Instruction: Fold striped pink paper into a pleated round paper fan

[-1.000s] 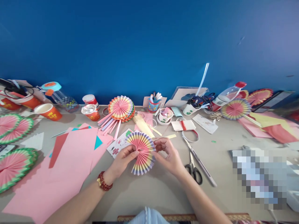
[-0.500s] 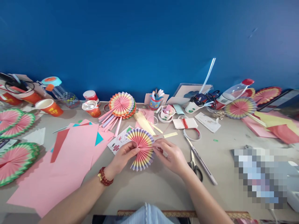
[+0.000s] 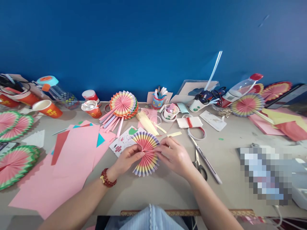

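Observation:
Between my hands is a pleated paper fan (image 3: 147,159) with a pink middle and a yellow and purple edge, spread to most of a circle. My left hand (image 3: 131,157) pinches it near its centre, with a gap in the pleats at the lower left. The fingers of my right hand (image 3: 172,155) are closed on the fan's right side. Just behind it lies a white printed sheet (image 3: 121,142) with a red knot design. A pair of scissors (image 3: 200,166) and a light purple cutter (image 3: 208,163) rest right of my right hand.
Finished fans (image 3: 122,104) with paper sticks are stacked behind. Pink sheets (image 3: 72,159) cover the left, near green-edged fans (image 3: 16,167). Paper cups (image 3: 49,109), a pen pot (image 3: 157,101), a tape roll (image 3: 197,134) and a plastic bottle (image 3: 242,91) stand along the blue wall.
My right hand has shifted slightly left against the fan's right side, its fingers more bunched. The left hand keeps its pinch. The whole view has tilted a little.

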Motion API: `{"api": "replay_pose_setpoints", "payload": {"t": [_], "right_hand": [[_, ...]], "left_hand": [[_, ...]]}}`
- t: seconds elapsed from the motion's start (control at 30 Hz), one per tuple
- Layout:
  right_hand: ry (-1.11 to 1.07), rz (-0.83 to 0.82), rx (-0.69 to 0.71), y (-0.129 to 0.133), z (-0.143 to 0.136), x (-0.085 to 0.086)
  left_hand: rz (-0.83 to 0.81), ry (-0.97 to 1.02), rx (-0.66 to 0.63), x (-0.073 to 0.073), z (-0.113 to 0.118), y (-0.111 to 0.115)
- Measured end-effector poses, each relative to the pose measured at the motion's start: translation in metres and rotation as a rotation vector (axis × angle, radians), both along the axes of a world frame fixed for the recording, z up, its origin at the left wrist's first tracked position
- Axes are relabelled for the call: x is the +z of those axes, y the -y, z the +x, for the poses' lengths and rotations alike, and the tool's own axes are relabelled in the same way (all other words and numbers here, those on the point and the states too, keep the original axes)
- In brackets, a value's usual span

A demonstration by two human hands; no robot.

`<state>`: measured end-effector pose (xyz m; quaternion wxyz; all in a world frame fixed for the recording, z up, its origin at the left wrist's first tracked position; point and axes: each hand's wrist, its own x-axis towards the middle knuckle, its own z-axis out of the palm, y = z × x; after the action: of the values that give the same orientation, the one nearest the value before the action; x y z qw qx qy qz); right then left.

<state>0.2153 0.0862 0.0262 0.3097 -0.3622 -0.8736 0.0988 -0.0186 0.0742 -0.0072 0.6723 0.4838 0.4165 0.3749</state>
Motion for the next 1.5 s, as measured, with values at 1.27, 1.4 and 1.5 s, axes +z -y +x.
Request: {"api": "replay_pose_setpoints", "payload": {"t": [1.27,1.4,1.5], "right_hand": [[0.082,0.204,0.006,0.009,-0.019,0.006],[0.097,0.200,-0.004,0.010,-0.022,0.004],[0.094,0.206,0.016,0.011,-0.022,0.002]], "left_hand": [[0.130,-0.126,-0.102,-0.002,0.007,0.006],[0.161,-0.162,-0.120,-0.003,0.006,0.006],[0.155,-0.171,-0.126,-0.005,0.005,0.006]]}}
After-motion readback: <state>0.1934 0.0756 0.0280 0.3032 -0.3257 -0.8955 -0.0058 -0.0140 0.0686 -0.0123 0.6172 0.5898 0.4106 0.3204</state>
